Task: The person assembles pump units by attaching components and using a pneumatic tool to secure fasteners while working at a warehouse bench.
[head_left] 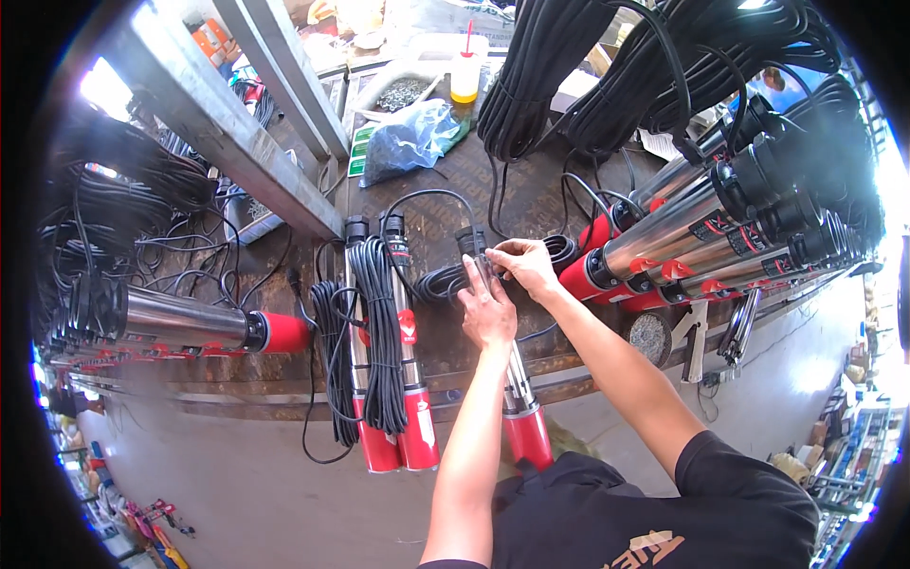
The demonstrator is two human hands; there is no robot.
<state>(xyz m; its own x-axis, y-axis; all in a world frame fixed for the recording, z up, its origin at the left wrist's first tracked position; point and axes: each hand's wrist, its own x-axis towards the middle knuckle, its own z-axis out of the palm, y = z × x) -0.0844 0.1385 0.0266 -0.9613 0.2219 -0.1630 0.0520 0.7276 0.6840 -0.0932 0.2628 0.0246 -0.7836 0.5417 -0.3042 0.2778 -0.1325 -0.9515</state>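
In front of me lies a slim steel submersible pump (518,384), its black head pointing away and its red end (528,438) toward my body. My left hand (488,313) lies over its upper part and holds it, with the index finger stretched toward the black head (468,241). My right hand (527,266) is closed in a pinch at the right side of the pump, just below that head. What sits between its fingertips is too small to make out. A coil of black cable (445,283) rests left of the pump.
Two pumps with bundled black cable (382,332) lie to the left. More pumps are lined up at far left (180,318) and right (664,256). A metal post (237,123) rises at left. Behind are a plastic bag (412,142) and a yellow-filled bottle (464,78).
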